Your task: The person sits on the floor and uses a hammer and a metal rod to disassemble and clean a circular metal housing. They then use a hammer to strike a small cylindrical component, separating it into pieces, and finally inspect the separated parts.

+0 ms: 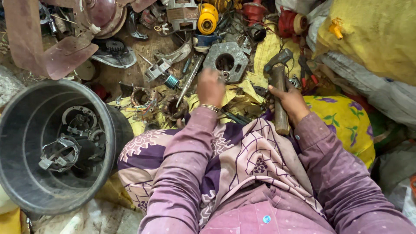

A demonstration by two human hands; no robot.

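Wooden-handled hammer [279, 86] gripped in right hand [289, 100]; left hand [211, 88] perhaps pinching small metal part [224, 76].

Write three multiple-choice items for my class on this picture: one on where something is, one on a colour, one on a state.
1. Where is the black tub?
A. To the person's left
B. On the person's lap
C. Behind the yellow sack

2. What colour is the flowered cloth beside the right hand?
A. Blue
B. Yellow
C. White

3. How is the hammer right now?
A. Lying in the tub
B. Hanging on a wall
C. Gripped by the right hand

Answers:
1 A, the tub fills the lower left of the view.
2 B, the cloth is yellow with purple flowers.
3 C, the fingers wrap the wooden handle, while the left hand reaches into the metal parts.
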